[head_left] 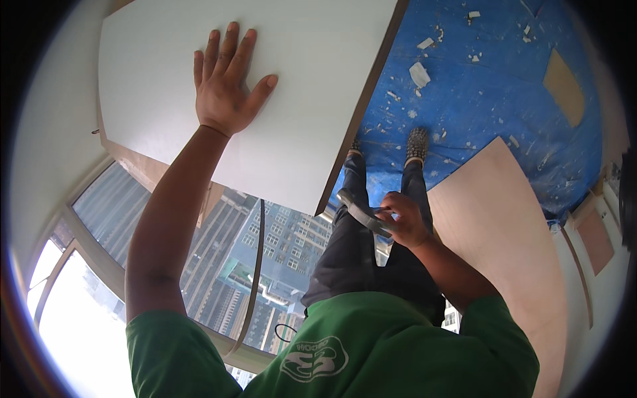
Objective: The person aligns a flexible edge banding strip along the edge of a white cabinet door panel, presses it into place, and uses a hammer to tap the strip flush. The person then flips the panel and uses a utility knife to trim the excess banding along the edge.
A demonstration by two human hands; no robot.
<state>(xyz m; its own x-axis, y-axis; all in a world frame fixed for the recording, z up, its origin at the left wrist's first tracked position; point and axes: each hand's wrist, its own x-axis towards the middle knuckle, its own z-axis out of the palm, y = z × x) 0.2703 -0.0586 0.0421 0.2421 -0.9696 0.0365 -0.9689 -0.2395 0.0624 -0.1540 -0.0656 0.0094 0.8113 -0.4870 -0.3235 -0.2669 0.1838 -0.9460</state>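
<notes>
A: The biggest thing in shot is the white panel [312, 86], flat and broad, with a brown edge band seen down its right side.

B: And below it, the blue floor sheet [491, 113] is seen, speckled with white scraps. A pale plywood sheet [511, 245] is laid over its right part.

A: A window [199, 265] is seen at lower left, with tower blocks shown through the glass.

B: Any labels or signs?

A: Only a white oval emblem [313, 358], printed on the green shirt [345, 351]; its lettering is left unread.

B: Now the hands.

A: The left hand [229, 83] is pressed flat on the white panel, fingers spread, nothing gripped.

B: The right hand [403, 222] is closed around a metal tool [361, 213], grey and curved, held just below the panel's lower corner. Its exact kind cannot be told.
</notes>
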